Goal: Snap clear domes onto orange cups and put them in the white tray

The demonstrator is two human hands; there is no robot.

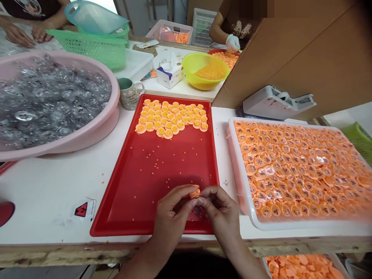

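Observation:
My left hand and my right hand meet over the near edge of a red tray. Together they pinch a small orange cap between the fingertips; a clear piece seems to sit under it, by the right fingers. At the tray's far end lies a cluster of filled orange cups. Tiny orange beads are scattered over the tray. A white tray packed with sealed orange pieces stands just right of my hands.
A pink basin of clear plastic lids sits at the left, a mug behind it. Further back: yellow bowl of beads, tissue box, green basket. A cardboard box rises at right. Other people's hands work at the far side.

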